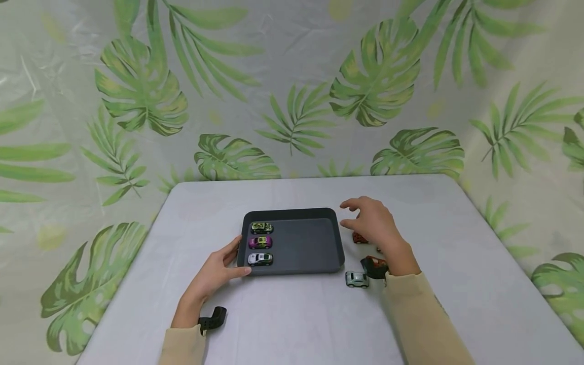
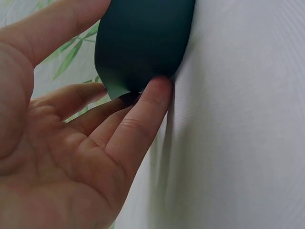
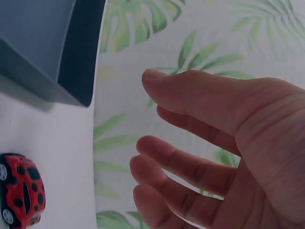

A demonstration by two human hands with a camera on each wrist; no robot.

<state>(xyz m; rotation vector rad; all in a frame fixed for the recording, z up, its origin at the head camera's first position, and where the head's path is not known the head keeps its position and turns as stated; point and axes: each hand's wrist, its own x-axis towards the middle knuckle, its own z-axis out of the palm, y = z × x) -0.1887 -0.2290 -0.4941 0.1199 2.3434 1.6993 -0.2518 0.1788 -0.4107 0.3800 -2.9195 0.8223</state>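
Note:
A dark grey tray (image 1: 301, 248) lies on the table. My left hand (image 1: 214, 271) holds its front left corner, fingers along the left side and thumb at the front edge. Three toy cars stand in a column at the tray's left: a yellow-green patterned car (image 1: 262, 227), a purple car (image 1: 260, 242) and a white-and-black car (image 1: 260, 259). Just beyond the tray's right side, my right hand (image 1: 371, 220) hovers with loosely bent fingers and nothing between them. Below it sits a red toy car with black spots (image 3: 28, 191), partly hidden in the head view.
A pale green toy car (image 1: 357, 279) stands off the tray's front right corner. Another red car (image 1: 376, 260) is partly covered by the black wrist camera (image 1: 375, 270). The white table (image 1: 292, 324) meets a leaf-printed curtain (image 1: 292, 91) at the back.

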